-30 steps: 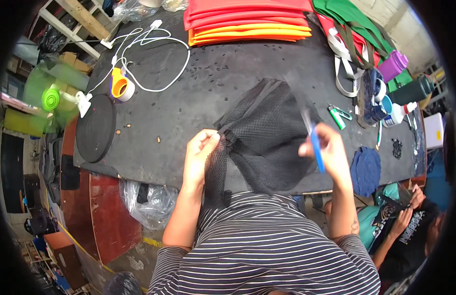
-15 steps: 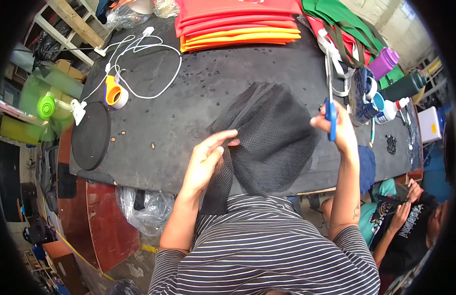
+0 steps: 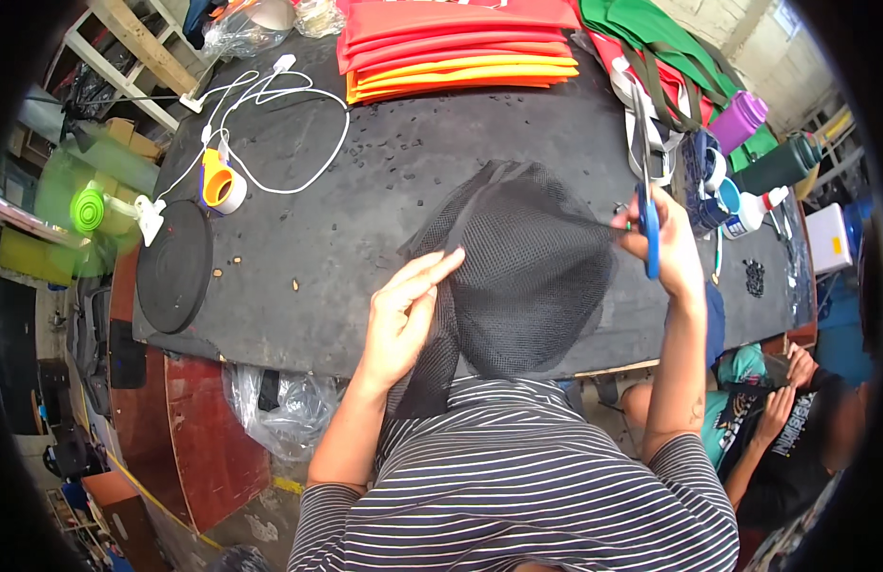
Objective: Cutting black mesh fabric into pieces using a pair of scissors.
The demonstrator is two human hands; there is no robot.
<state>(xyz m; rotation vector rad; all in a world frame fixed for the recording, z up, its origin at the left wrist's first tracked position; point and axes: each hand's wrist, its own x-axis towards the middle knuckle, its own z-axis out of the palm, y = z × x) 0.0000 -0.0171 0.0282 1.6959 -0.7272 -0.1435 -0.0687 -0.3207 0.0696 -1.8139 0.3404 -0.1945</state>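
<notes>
A piece of black mesh fabric lies bunched at the table's front edge, its lower left part hanging against my striped shirt. My left hand is closed on the dark strip along its left side, thumb and fingers pinching it. My right hand holds blue-handled scissors, blades pointing away from me. The fingertips of that same hand also pinch the mesh's right side, drawing it into a taut point. Something tiny and green shows at those fingertips, too small to name.
Red and orange folded fabric is stacked at the back. Left are a white cable, a tape roll, a black disc and a green fan. Bottles and a glue bottle stand right, near a seated person.
My right hand has come to the mesh's right side and now pinches it, pulling it into a point. The scissors stay in that hand. My left hand has barely moved.
</notes>
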